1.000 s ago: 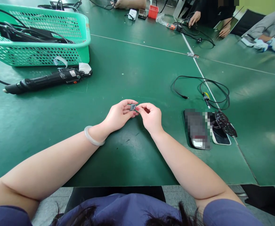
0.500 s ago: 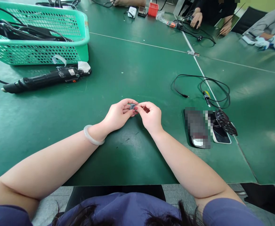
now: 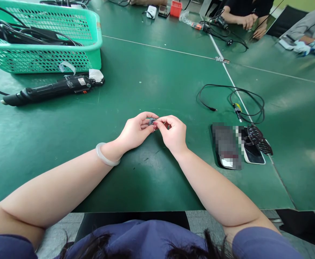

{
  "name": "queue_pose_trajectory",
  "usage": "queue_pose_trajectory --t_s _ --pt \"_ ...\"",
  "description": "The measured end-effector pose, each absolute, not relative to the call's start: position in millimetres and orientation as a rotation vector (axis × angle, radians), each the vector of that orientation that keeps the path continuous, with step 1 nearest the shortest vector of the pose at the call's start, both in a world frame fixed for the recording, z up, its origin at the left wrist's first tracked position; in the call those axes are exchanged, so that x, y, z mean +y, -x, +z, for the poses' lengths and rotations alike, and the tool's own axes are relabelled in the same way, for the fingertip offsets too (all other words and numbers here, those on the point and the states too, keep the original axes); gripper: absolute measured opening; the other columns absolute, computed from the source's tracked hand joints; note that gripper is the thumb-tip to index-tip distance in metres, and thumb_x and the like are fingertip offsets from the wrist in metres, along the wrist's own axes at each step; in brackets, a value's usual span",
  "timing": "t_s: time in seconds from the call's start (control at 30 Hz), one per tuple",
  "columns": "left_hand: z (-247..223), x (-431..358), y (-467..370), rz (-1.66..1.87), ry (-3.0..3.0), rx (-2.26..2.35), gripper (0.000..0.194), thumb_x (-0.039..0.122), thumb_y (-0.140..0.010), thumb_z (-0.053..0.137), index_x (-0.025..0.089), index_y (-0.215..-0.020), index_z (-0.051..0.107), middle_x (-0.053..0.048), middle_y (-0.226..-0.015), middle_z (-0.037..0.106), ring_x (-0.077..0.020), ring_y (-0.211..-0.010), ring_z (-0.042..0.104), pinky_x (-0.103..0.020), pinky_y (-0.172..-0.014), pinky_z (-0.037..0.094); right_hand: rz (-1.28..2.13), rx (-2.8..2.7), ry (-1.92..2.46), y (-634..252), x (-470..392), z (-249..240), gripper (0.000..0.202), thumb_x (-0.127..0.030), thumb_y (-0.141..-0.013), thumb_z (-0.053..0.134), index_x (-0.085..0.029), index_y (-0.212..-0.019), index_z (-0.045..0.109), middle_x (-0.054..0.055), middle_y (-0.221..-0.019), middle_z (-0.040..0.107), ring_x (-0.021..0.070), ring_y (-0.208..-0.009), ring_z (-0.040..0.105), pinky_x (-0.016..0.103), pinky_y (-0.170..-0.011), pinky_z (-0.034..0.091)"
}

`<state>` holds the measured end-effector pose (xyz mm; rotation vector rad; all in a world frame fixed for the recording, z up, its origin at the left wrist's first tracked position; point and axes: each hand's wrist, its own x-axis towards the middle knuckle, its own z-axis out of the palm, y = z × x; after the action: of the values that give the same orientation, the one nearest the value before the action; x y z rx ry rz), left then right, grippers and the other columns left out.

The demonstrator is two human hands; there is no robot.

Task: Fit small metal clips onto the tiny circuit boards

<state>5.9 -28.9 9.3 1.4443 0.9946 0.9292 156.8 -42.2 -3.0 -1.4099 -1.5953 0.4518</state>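
Between my two hands, above the green table (image 3: 157,90), is a small dark grey part (image 3: 151,121), too small to make out in detail. My left hand (image 3: 136,132) is closed around it with thumb and fingers, and a pale bangle circles that wrist. From the right side my right hand (image 3: 173,133) meets it in a pinch, its thumb and forefinger touching the part's right edge. Whether those fingertips grip the part itself or something smaller is hidden.
A green basket (image 3: 52,59) of black cables stands at the back left, a black electric screwdriver (image 3: 55,89) before it. To the right lie a coiled cable (image 3: 261,104), two phones (image 3: 227,147) (image 3: 254,154) and a black hair clip (image 3: 260,139). People sit across the table.
My hands have hardly moved; my right hand is shifted very slightly at the part. Across the table, another person's hand has moved right, toward that person's other hand.
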Motion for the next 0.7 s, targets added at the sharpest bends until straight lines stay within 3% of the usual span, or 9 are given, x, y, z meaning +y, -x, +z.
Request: queue_pose_trajectory --t_s 0.43,0.7 --pt "8.7 -27.2 -7.1 0.935 -1.368 1.027 0.02 0.013 -0.086 0.056 0.018 -0.105 0.06 -0.003 -0.082 0.073 -0.0137 -0.079 0.071 -0.029 -0.078 0.059 0.542 -1.539 1.34 -156.6 -40.7 -7.1 0.014 -0.028 -0.084 0.063 -0.022 -0.073 0.07 0.0 -0.078 0.069 0.015 -0.073 0.062 0.029 -0.069 0.05" --pt "13.3 -26.1 -7.0 0.904 -1.32 1.009 0.014 0.009 -0.085 0.057 0.015 -0.097 0.06 -0.003 -0.073 0.071 -0.0134 -0.071 0.07 -0.028 -0.072 0.058 0.546 -1.563 1.394 -154.7 -41.8 -6.6 0.009 -0.03 -0.082 0.066 -0.023 -0.079 0.072 0.0 -0.08 0.067 0.0118 -0.061 0.052 0.028 -0.065 0.049"
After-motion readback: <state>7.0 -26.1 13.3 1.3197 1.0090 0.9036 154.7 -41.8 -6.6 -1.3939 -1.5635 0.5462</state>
